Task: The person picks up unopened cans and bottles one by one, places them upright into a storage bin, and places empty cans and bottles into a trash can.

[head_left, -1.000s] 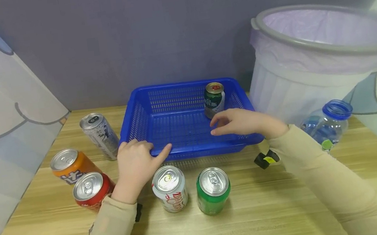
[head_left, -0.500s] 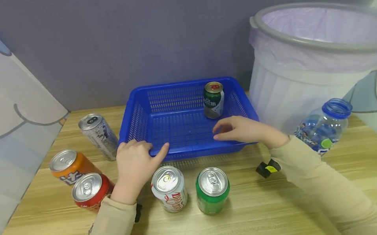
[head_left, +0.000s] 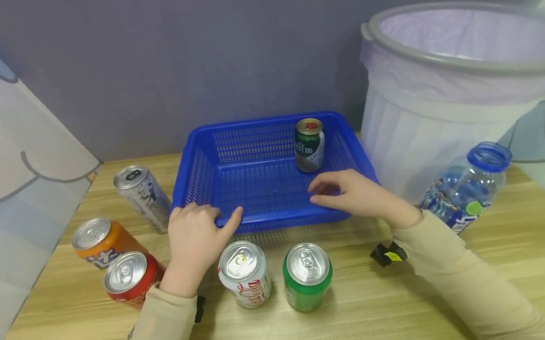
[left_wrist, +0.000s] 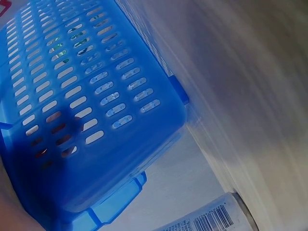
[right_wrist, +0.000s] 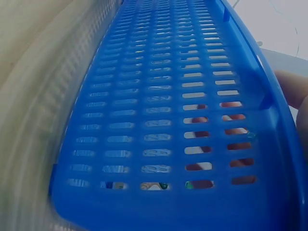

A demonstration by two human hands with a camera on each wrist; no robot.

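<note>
White can (head_left: 248, 288), bright green can (head_left: 309, 291): upright, nearest, perhaps kept within reach.
Left hand (head_left: 196, 238): fingers curled over blue basket (head_left: 275, 215), front-left rim, likely steadying it.
Right hand (head_left: 350, 193): thumb and fingers parted, empty, at front right.
Dark green can (head_left: 309, 151): upright, basket's back right.

Soft, even light up front; murkier close-ups from both wrists.
We read the light as falling from above: it glints on the white can's lid (head_left: 241, 260), nearer us than the left fingers (head_left: 232, 222), and leaves faint shadow under the right sleeve (head_left: 462, 277). Beyond the right fingers (head_left: 328, 203), the bin (head_left: 452, 117) stretches and blurs edgeward. Our wrist views show the basket (left_wrist: 139, 134) darkly shaded nearest the left fingers, and hazy, streaked tabletop.
</note>
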